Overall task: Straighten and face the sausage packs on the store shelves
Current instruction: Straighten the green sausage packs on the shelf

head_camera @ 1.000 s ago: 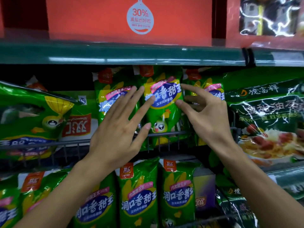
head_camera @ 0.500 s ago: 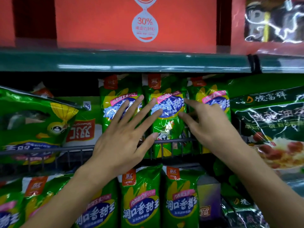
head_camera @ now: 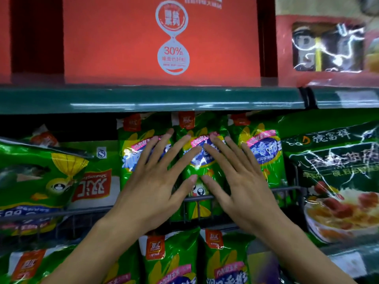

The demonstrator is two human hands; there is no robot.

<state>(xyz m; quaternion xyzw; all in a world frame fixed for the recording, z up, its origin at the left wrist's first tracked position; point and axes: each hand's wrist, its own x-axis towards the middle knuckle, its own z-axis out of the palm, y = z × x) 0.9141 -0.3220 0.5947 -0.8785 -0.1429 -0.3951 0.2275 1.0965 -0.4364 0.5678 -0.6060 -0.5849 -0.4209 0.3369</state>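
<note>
Both hands have closed in, left hand (head_camera: 152, 187) and right hand (head_camera: 241, 181) pressing spread fingers flat on the glossy green plastic middle sausage pack (head_camera: 200, 173); too hard a push could tip it backward.

Landmark: wire rail (head_camera: 283, 189) fronting the middle tier.
- Middle sausage pack (head_camera: 198, 160): upright behind the rail, label facing out.
- Left hand (head_camera: 151, 193): above the rail, fingers straight and spread, flat across the middle pack and the left sausage pack (head_camera: 133, 152).
- Right hand (head_camera: 244, 187): above the rail, fingers spread, flat across the middle pack and the right sausage pack (head_camera: 264, 152).
- Lower sausage packs (head_camera: 174, 261): below the rail, upright.
- Red carton (head_camera: 160, 42): above the rail, on the green shelf (head_camera: 143, 99).
</note>
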